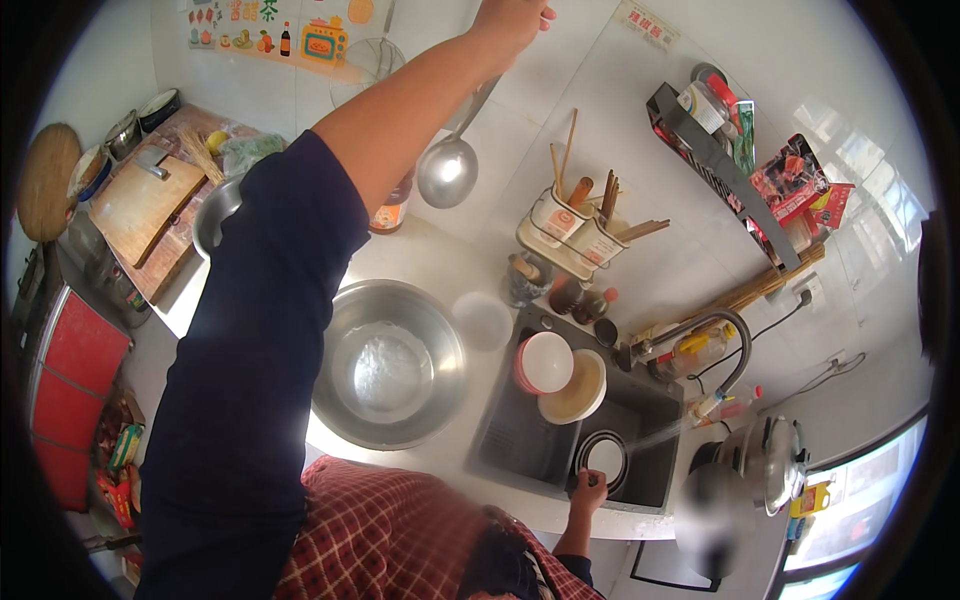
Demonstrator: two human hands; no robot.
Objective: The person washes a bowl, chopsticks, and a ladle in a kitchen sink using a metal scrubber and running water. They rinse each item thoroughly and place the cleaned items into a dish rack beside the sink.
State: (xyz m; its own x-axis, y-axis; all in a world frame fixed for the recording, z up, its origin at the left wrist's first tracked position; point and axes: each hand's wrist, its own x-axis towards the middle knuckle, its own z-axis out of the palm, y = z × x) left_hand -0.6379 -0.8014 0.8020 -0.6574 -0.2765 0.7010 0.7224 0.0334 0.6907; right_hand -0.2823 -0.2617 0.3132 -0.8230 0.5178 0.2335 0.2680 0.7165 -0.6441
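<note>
My left arm stretches up across the view. My left hand (510,28) is at the top edge, partly cut off, close to the wall. Behind its wrist runs the handle of a metal ladle (448,171), which hangs against the tiles; whether the fingers touch anything is hidden. Low in the sink (517,457), my right hand (589,489) grips the near edge of a dark-rimmed round vessel (606,459) with a pale inside. Water sprays towards this vessel from the curved faucet (739,337). A red-and-white bowl (547,363) and a cream bowl (581,405) rest at the sink divider.
A wide steel basin (435,322) stands on the counter beside a translucent bowl (482,321). Chopstick holders (559,225) and a dark shelf (720,169) are on the wall. Further left lies a cutting board (142,202) with a cleaver. A lidded pot (780,465) stands right of the sink.
</note>
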